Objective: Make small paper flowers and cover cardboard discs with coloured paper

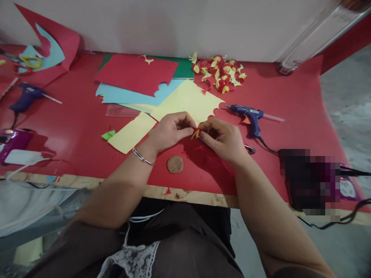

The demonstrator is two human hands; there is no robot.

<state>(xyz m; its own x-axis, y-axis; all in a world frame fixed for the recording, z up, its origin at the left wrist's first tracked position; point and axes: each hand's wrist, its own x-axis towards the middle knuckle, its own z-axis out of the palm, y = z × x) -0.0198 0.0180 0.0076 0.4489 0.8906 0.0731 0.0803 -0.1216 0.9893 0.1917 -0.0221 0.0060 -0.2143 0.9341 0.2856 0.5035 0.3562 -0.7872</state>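
Observation:
Between my two hands is a small red and yellow paper piece, pinched from both sides. My left hand holds its left side between thumb and fingers. On its right side, the thumb and fingers of my right hand are closed; something dark and thin shows under them, too hidden to name. Below my hands a round wooden disc lies on the red table surface. Just beyond my fingers is a yellow paper sheet with scalloped cuts. A yellow strip lies beside my left wrist.
A blue glue gun lies right of my hands, its cord running to a pixelated area. Red and yellow paper pieces are heaped at the back. Red paper lies back left. Another glue gun and scissors are far left.

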